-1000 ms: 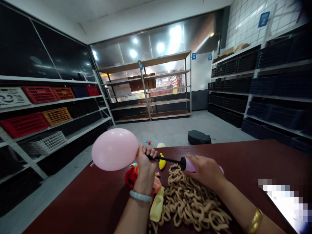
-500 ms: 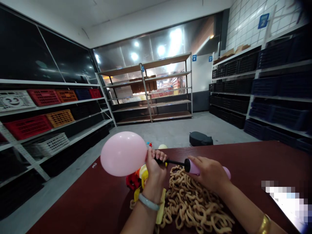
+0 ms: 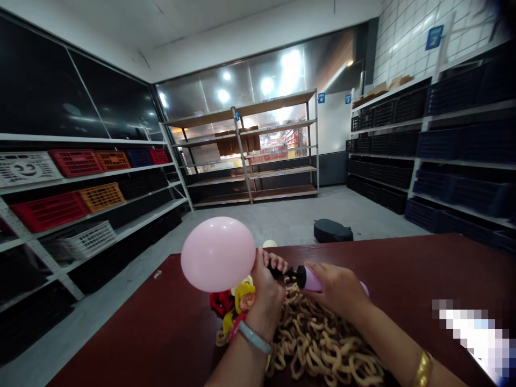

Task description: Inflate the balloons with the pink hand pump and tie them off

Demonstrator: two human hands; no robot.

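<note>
A pink inflated balloon sticks out to the left of my left hand. That hand is closed around the balloon's neck and the black end of a balloon pump; the join is hidden in the fingers. My right hand wraps the pump's purple barrel, whose rounded tip shows past the palm. Only a short length of black rod is visible between the hands. Below them lies a heap of tan twisted rope-like loops. Red and yellow soft pieces sit behind my left wrist.
The dark red table spreads beneath my hands. A pale yellow round thing shows at its far edge. Beyond, a dark case lies on the floor. Racks with crates line both sides, and a shelf unit stands at the back.
My hands have come closer together, so less of the pump's rod shows. The left hand and balloon have shifted right, and the right hand slightly left.
</note>
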